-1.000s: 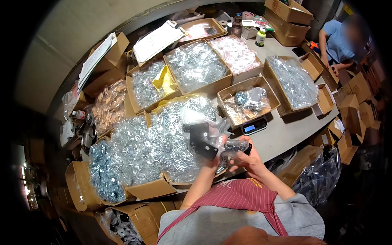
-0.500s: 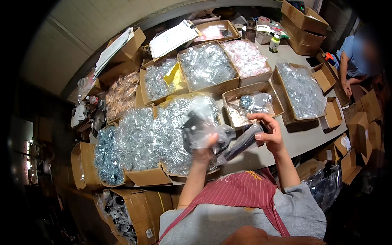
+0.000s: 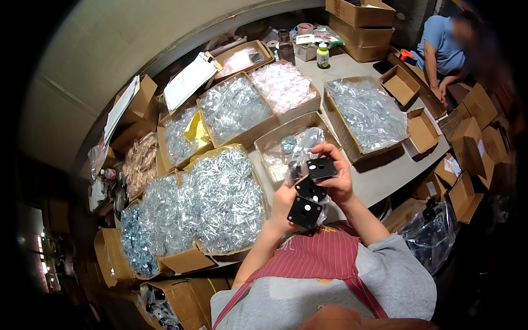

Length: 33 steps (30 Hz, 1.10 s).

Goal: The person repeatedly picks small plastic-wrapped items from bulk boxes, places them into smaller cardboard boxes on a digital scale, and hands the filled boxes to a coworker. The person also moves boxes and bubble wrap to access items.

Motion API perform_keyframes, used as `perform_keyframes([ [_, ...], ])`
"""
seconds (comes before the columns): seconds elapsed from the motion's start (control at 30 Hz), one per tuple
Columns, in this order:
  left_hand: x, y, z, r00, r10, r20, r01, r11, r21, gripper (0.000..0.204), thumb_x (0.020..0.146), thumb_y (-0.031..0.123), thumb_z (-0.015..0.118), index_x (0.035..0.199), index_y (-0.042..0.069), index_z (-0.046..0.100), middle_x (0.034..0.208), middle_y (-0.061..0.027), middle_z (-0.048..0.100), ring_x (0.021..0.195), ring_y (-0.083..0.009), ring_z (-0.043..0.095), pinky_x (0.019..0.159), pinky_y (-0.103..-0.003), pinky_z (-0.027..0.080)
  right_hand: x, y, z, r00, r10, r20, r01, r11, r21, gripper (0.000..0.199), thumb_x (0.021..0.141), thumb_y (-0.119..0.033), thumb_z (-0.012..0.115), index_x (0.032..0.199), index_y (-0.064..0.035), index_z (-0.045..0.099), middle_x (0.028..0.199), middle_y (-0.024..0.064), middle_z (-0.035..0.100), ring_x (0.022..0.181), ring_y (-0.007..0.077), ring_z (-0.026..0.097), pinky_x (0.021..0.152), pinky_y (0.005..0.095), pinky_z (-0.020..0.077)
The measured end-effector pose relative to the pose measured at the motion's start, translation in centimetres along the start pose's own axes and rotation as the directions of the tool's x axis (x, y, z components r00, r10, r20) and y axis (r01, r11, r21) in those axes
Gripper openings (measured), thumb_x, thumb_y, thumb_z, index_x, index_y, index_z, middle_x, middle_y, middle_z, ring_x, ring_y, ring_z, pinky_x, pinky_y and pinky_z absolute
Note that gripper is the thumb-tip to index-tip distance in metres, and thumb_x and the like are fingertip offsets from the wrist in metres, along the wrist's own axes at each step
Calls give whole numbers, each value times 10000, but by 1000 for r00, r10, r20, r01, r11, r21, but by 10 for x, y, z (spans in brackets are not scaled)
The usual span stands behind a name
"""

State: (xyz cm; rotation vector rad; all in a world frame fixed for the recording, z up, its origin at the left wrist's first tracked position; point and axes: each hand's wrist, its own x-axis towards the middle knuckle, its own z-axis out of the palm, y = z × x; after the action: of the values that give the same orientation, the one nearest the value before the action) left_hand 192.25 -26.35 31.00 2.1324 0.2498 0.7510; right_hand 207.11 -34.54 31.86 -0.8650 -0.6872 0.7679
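Both hands are together at the near edge of the table, around several black square plates [image 3: 304, 213] with corner holes and a pale round centre. My left hand [image 3: 282, 204] is closed at the left side of the lower plates. An upper black plate [image 3: 322, 168] is gripped by my right hand [image 3: 339, 179], fingers curled over its top and right side. Clear plastic wrap shows around the plates; what lies behind them is hidden. Just beyond is an open carton [image 3: 264, 144] holding small bagged parts and a round bluish bundle.
Left of my hands, a carton heaped with bagged metal hardware [image 3: 223, 192] stands beside others. A wide carton of clear bags [image 3: 366, 113] is to the right. Farther back stand a green bottle [image 3: 323, 56] and a clipboard [image 3: 191, 81]. Another person [image 3: 440, 52] sits at the far right.
My hands have come together, and the dark bagged items, held apart before, now show as black plates facing up. The view has shifted, so the table's contents appear farther left.
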Motion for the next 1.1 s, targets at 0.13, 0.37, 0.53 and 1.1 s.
perform_keyframes([
  [0.13, 1, -7, 18, 977, 205, -50, -196, 969, 153, 369, 697, 209, 723, 1027, 47, 690, 989, -130, 689, 872, -336, 670, 792, -420, 524, -2, 1, 1, 999, -38, 32, 31, 978, 208, 605, 639, -128, 659, 1209, 26, 530, 1052, 78, 578, 957, 149, 566, 888, 259, 429],
  [0.37, -10, -18, 24, 999, 24, -46, -25, 999, -38, 353, 716, 180, 764, 1036, 59, 678, 1007, -73, 688, 879, -229, 671, 808, -335, 520, -1, -9, 15, 991, -37, 128, 9, 978, 206, 664, 690, -162, 639, 1307, 31, 485, 1071, 93, 586, 992, 153, 557, 941, 286, 418],
  [0.53, -26, -53, 18, 889, -452, 70, 320, 506, -801, 406, 796, 181, 720, 1164, 59, 597, 1106, -60, 622, 1010, -194, 606, 883, -351, 506, 11, -11, 24, 921, 94, 379, -84, 996, -42, 886, 690, -201, 702, 1472, 17, 349, 1314, 111, 513, 1102, 176, 516, 1036, 310, 367],
  [1.1, -65, -29, -113, 953, -291, -83, -117, -103, -988, 882, 713, 250, 764, 1371, -26, 246, 1123, -118, 472, 956, -205, 546, 820, -352, 505, 52, -77, -92, 992, 109, 64, -66, 877, -476, 265, 872, -116, 624, 1100, 9, 673, 1090, 67, 668, 1069, 145, 585, 960, 296, 447],
])
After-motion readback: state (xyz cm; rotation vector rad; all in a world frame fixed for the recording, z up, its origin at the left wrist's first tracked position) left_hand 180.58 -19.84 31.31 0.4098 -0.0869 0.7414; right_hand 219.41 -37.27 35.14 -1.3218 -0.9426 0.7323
